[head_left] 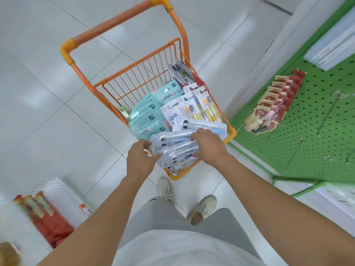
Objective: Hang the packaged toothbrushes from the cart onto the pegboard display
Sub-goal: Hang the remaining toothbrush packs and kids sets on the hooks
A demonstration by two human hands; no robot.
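An orange wire cart [123, 87] stands in front of me, filled with packaged toothbrushes. Teal packs [148, 116] lie on its left side, white packs with yellow brushes [201, 106] on its right. At the near end lies a fanned stack of clear toothbrush packs [172, 148]. My left hand [140, 160] grips the stack's left edge and my right hand [207, 144] is closed over its right side. The green pegboard [311, 120] is on the right, with a row of red packs [274, 100] hanging on one hook and several bare hooks [328, 112] beside it.
A white shelf edge [334, 196] runs below the pegboard at right. A white wire rack [55, 191] and red goods [46, 217] sit on the floor at lower left. My feet [201, 208] stand just behind the cart on pale floor tiles.
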